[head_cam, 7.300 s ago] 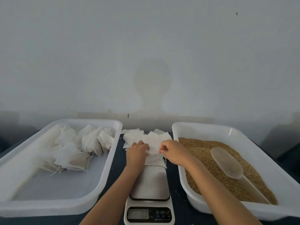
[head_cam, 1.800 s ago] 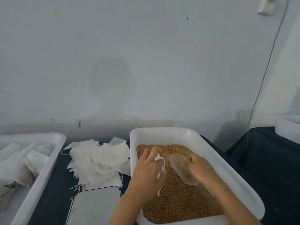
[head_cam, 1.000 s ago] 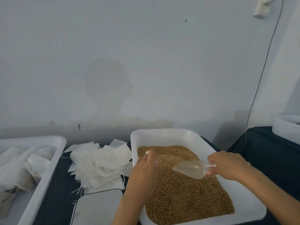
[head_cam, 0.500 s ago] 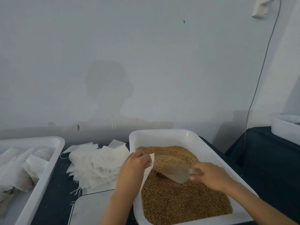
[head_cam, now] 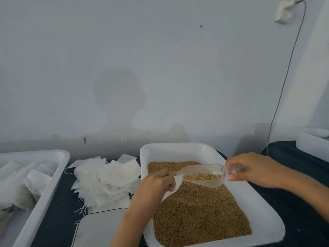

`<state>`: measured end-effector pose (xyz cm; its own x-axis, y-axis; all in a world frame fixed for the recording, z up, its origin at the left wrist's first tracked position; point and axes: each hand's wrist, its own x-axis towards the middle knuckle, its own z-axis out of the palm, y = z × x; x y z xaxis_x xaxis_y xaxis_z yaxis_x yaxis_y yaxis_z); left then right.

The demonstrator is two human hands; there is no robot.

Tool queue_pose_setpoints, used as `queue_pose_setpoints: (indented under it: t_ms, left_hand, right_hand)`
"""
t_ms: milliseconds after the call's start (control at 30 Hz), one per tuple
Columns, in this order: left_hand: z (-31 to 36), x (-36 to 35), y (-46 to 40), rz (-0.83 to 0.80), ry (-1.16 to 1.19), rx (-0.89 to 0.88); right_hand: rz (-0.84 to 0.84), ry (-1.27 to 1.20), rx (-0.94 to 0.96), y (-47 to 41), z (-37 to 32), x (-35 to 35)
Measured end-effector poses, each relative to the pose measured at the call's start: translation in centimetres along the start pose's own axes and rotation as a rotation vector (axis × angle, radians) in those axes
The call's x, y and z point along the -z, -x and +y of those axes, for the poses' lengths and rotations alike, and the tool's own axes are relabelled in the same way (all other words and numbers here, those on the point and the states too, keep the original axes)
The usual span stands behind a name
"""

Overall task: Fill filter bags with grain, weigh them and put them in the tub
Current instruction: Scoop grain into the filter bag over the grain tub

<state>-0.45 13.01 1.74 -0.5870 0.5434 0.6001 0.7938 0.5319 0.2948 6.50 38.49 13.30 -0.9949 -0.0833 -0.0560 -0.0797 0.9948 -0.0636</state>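
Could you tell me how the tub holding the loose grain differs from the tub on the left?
The grain tub holds a bed of loose brown grain; the left tub holds white filter bags. The grain tub shows whole, with both hands working over it; the left tub is cut by the frame edge, untouched. Both are white, rectangular, round-cornered plastic.

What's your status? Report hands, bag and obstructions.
Left hand pinches filter bag. Right hand holds loaded scoop at bag mouth, over grain tub. Nothing obstructing.

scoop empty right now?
No: the clear scoop in the right hand carries a layer of grain, its tip at the filter bag held by the left hand.
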Motion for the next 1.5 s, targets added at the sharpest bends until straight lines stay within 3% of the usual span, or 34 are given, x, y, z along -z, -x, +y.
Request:
queue_pose_setpoints:
  t_ms: [167, 567, 933, 1067, 1167, 1267, 1333, 1500]
  left_hand:
    - [0.1, -0.4, 0.0, -0.021, -0.011, -0.033]
    - [-0.1, -0.6, 0.0, -0.024, 0.026, -0.018]
    - [-0.6, -0.5, -0.1, 0.103, 0.144, 0.145]
    - [-0.6, -0.6, 0.1, 0.175, 0.288, 0.293]
    - [-0.7, -0.3, 0.0, 0.208, 0.405, 0.407]
    - [-0.7, 0.2, -0.4, 0.267, 0.611, 0.465]
    - [-0.5, 0.8, -0.4, 0.290, 0.607, 0.421]
    - [0.1, 2.5, -0.2, 0.154, 0.267, 0.127]
  right_hand:
    - [-0.063, 0.221, 0.018, -1.0, -0.8, 1.6]
    - [0.051, 0.507, 0.108, -3.1, -3.9, 3.4]
    - [0.357, 0.884, 0.384, -2.7, -5.5, 3.3]
    - [0.319, 0.773, 0.192, -2.4, -4.2, 3.2]
    - [0.162, 0.617, -0.035, -2.3, -2.5, 2.1]
    - [0.035, 0.435, -0.117, -2.7, -1.1, -1.5]
    - [-0.037, 0.287, -0.134, -3.2, -0.9, -4.9]
    - [-0.065, -0.057, -0.189, -3.9, -1.8, -10.8]
